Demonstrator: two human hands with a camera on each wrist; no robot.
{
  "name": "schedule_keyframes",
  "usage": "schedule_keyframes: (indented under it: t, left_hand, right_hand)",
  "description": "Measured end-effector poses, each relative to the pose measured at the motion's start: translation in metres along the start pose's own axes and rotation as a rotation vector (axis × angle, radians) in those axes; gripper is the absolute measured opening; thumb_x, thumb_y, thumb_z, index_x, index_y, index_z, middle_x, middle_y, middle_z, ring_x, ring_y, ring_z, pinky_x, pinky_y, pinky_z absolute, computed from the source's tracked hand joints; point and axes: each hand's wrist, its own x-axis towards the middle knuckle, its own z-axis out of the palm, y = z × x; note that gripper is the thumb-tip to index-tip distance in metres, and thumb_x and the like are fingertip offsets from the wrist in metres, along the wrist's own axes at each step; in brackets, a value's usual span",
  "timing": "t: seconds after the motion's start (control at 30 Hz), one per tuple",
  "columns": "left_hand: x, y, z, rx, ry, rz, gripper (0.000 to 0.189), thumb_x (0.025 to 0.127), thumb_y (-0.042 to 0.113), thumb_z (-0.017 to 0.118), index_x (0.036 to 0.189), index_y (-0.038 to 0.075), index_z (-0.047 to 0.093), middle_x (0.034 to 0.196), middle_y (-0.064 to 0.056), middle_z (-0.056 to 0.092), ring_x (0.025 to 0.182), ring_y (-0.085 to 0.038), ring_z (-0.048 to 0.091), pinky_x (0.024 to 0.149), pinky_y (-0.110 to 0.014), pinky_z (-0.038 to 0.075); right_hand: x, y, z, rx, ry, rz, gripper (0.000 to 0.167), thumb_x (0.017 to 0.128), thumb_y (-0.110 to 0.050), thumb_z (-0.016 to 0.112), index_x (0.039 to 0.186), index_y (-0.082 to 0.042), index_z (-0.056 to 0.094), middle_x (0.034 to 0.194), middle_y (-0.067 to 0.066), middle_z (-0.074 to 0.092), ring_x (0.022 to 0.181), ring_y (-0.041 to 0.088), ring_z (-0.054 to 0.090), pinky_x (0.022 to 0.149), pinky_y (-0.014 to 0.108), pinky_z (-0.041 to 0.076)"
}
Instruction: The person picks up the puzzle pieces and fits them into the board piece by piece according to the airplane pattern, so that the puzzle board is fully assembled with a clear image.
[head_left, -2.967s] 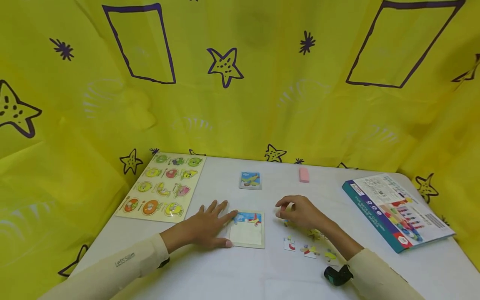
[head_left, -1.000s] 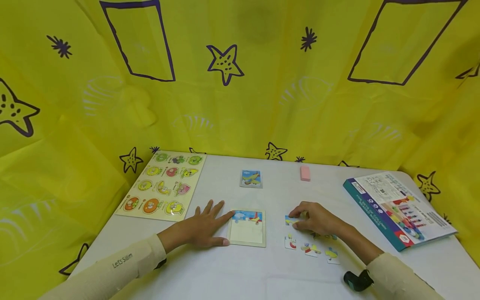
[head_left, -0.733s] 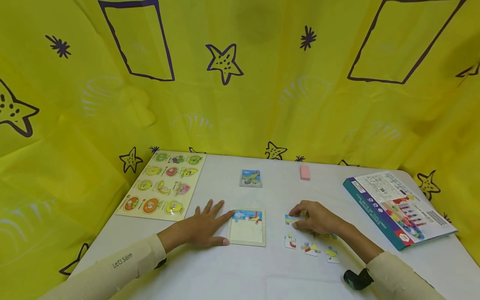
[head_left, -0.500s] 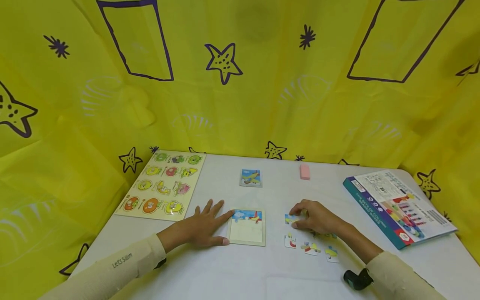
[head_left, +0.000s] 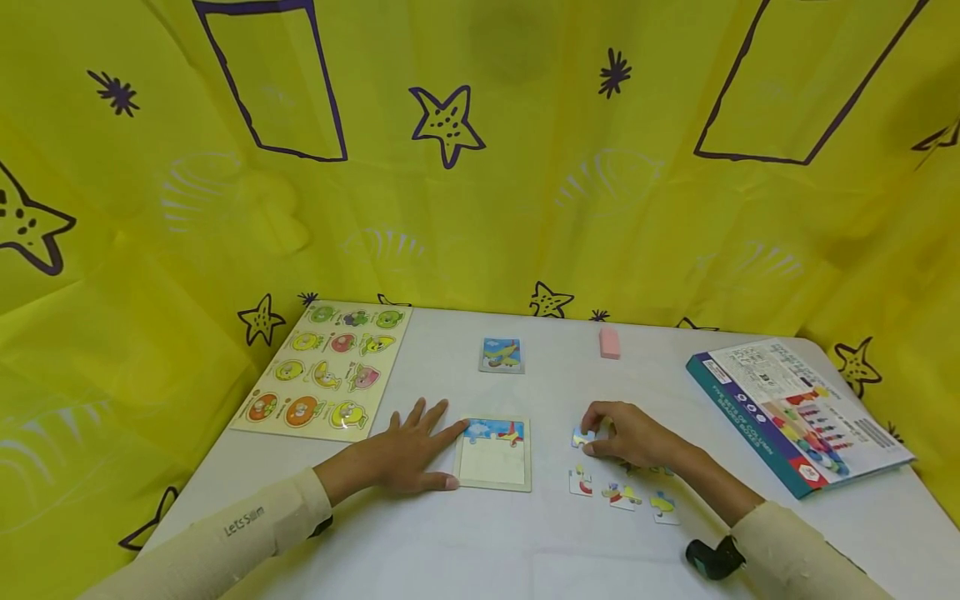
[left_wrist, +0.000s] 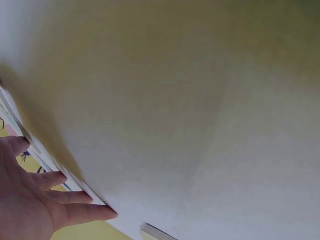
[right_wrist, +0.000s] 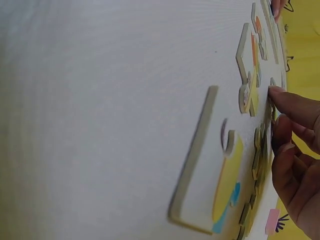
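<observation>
Shows thick edge of near jigsaw piece (right_wrist: pixel 211 182) only in right wrist view; pinches blue jigsaw piece (head_left: pixel 580 438) between fingers of right hand (head_left: pixel 626 435); touches puzzle tray (head_left: pixel 491 463) with outspread left hand (head_left: pixel 408 454).

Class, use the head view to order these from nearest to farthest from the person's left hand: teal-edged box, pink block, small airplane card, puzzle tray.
From the left hand:
1. Puzzle tray, immediately right
2. Airplane card, beyond the tray
3. Pink block, right of the card
4. Teal-edged box, far right
</observation>
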Motion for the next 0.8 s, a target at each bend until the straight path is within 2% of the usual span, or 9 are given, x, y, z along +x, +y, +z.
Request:
schedule_keyframes:
  t: [0.17,0.33,0.5,0.67,0.8]
  left_hand:
    - [-0.0004,0.0008,-0.0008,0.0,-0.001,0.0,0.087,0.092,0.07,0.051,0.161,0.026,0.024,0.166,-0.023,0.015,0.148,-0.057,0.012,0.107,-0.078,0.022]
    - [-0.0005,0.0016,-0.0016,0.003,-0.004,0.0,0.086,0.093,0.07,0.051,0.161,0.026,0.023,0.166,-0.023,0.014,0.148,-0.057,0.012,0.107,-0.078,0.022]
    - [-0.0005,0.002,-0.0022,0.003,-0.002,0.002,0.086,0.093,0.07,0.051,0.161,0.025,0.024,0.166,-0.023,0.015,0.148,-0.058,0.013,0.107,-0.078,0.023]
    - [-0.0001,0.0013,-0.001,0.001,0.0,0.005,0.086,0.093,0.07,0.051,0.161,0.025,0.024,0.166,-0.023,0.015,0.148,-0.058,0.013,0.106,-0.079,0.023]
    - [0.0005,0.0003,0.0003,0.007,0.001,0.006,0.087,0.092,0.071,0.05,0.161,0.025,0.023,0.166,-0.023,0.016,0.148,-0.058,0.013,0.106,-0.079,0.023]
  right_hand:
    - [0.0005,0.0002,0.0,0.02,-0.011,-0.023,0.027,0.088,-0.019,0.078,0.108,-0.013,0.06,0.096,0.001,0.058,0.083,0.017,0.053,0.063,0.022,0.044]
    - [0.0008,0.0019,0.0,0.042,-0.054,-0.078,0.014,0.092,-0.018,0.073,0.1,-0.012,0.063,0.09,0.0,0.059,0.071,0.012,0.055,0.058,0.02,0.044]
    - [-0.0001,0.0012,-0.0014,0.099,-0.068,-0.105,0.008,0.094,-0.015,0.07,0.096,-0.011,0.064,0.092,0.003,0.061,0.062,0.01,0.056,0.055,0.021,0.046]
    - [-0.0007,-0.0018,-0.0035,0.15,-0.059,-0.101,0.006,0.095,-0.01,0.067,0.099,-0.009,0.063,0.098,0.008,0.063,0.059,0.014,0.058,0.054,0.023,0.048]
    - [-0.0002,-0.0043,-0.0043,0.172,-0.049,-0.087,0.01,0.096,-0.012,0.067,0.106,-0.009,0.065,0.1,0.009,0.061,0.061,0.015,0.057,0.055,0.022,0.047]
